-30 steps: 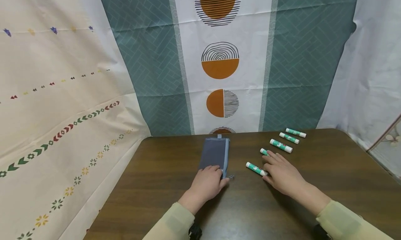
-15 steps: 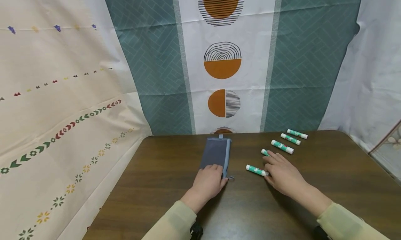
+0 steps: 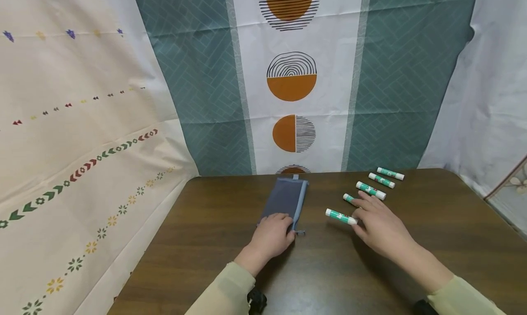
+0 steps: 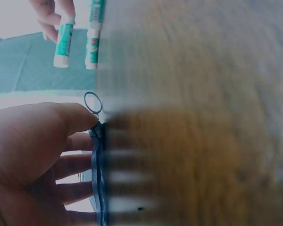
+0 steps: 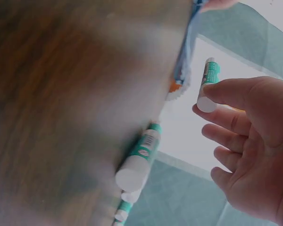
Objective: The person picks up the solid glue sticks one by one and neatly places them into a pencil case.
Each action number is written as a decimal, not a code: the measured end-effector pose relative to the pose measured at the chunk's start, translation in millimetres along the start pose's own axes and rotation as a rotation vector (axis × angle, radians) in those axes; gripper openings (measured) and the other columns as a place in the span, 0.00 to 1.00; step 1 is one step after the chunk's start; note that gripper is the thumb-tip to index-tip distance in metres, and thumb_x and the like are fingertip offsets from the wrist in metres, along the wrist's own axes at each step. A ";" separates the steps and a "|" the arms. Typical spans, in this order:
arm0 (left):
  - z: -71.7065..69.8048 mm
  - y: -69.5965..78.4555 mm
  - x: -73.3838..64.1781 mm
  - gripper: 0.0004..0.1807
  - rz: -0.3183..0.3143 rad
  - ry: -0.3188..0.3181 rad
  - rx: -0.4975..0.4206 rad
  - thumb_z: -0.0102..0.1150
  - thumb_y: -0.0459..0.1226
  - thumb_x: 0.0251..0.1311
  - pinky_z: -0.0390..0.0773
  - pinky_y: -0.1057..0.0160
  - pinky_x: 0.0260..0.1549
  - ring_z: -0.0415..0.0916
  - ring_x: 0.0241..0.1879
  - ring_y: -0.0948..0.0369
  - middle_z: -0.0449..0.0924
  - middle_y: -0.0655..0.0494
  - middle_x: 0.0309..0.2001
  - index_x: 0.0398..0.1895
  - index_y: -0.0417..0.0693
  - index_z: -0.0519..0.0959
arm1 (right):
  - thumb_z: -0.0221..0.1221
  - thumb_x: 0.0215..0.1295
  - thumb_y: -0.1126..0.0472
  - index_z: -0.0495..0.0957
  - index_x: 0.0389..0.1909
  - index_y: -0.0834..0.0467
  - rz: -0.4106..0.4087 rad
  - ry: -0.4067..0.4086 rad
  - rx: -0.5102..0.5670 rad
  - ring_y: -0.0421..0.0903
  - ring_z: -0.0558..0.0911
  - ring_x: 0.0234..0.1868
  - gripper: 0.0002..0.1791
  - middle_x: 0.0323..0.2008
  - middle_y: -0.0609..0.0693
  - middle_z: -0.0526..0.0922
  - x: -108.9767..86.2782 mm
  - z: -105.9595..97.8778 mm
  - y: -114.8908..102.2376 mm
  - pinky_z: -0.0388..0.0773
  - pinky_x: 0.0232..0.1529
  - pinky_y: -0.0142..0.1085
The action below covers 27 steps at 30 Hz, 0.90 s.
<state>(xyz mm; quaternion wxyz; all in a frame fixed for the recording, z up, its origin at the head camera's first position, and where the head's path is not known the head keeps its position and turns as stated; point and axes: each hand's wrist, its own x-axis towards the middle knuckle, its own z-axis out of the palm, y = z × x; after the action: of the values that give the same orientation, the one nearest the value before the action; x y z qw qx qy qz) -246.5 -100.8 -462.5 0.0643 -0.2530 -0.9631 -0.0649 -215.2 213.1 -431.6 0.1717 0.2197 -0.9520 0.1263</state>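
My right hand (image 3: 384, 228) pinches a white-and-green glue stick (image 3: 339, 216) by one end, between thumb and index finger. In the right wrist view that glue stick (image 5: 210, 73) is raised off the table, while the other fingers curve loosely below it. Flat on the table lies a dark blue zippered pouch (image 3: 284, 196), its light blue zipper along the right side. My left hand (image 3: 269, 237) rests its fingertips on the pouch's near end. In the left wrist view the thumb lies beside the zipper's ring pull (image 4: 93, 102).
Several more glue sticks lie in a slanting row at the back right; the nearest glue stick (image 3: 347, 198) is partly behind the right fingers, and the thickest glue stick (image 3: 371, 190) is beyond it. The brown table (image 3: 214, 223) ends at hanging patterned cloth (image 3: 207, 100).
The right hand has lifted one glue stick off the table, its shadow now apart below. The pouch's far end has swung slightly right under the left hand.
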 end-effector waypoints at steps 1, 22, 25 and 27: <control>-0.1 -1.4 0.4 0.19 -0.001 -0.012 -0.012 0.65 0.46 0.78 0.81 0.42 0.66 0.80 0.68 0.49 0.84 0.51 0.68 0.64 0.49 0.86 | 0.76 0.64 0.63 0.86 0.34 0.53 0.009 0.008 0.010 0.69 0.69 0.79 0.07 0.65 0.64 0.84 -0.6 -2.1 -0.3 0.65 0.78 0.65; 5.1 -10.7 9.2 0.16 0.006 0.024 -0.086 0.66 0.47 0.78 0.84 0.52 0.59 0.84 0.58 0.52 0.86 0.53 0.60 0.59 0.51 0.89 | 0.76 0.66 0.59 0.88 0.40 0.50 0.118 -0.048 0.088 0.57 0.86 0.59 0.07 0.51 0.50 0.89 0.2 4.9 -26.3 0.87 0.50 0.57; 6.6 -8.9 9.9 0.17 -0.014 0.047 -0.056 0.69 0.48 0.76 0.86 0.53 0.57 0.85 0.56 0.52 0.86 0.53 0.59 0.59 0.50 0.89 | 0.75 0.67 0.59 0.88 0.42 0.49 0.151 -0.085 0.099 0.44 0.84 0.42 0.07 0.43 0.42 0.88 4.3 8.4 -31.2 0.82 0.34 0.48; 6.6 -7.9 10.3 0.18 -0.024 0.048 -0.049 0.70 0.48 0.75 0.86 0.53 0.57 0.85 0.56 0.53 0.86 0.52 0.59 0.60 0.49 0.89 | 0.75 0.68 0.58 0.88 0.43 0.49 0.177 -0.105 0.107 0.41 0.81 0.37 0.07 0.40 0.40 0.88 7.1 9.6 -33.6 0.79 0.31 0.46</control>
<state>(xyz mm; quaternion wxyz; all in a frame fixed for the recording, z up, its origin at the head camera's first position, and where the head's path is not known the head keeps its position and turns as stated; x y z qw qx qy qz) -259.9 -101.7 -468.2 0.0804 -0.2412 -0.9624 -0.0953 -208.4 178.1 -432.1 0.0976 0.1497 -0.9673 0.1799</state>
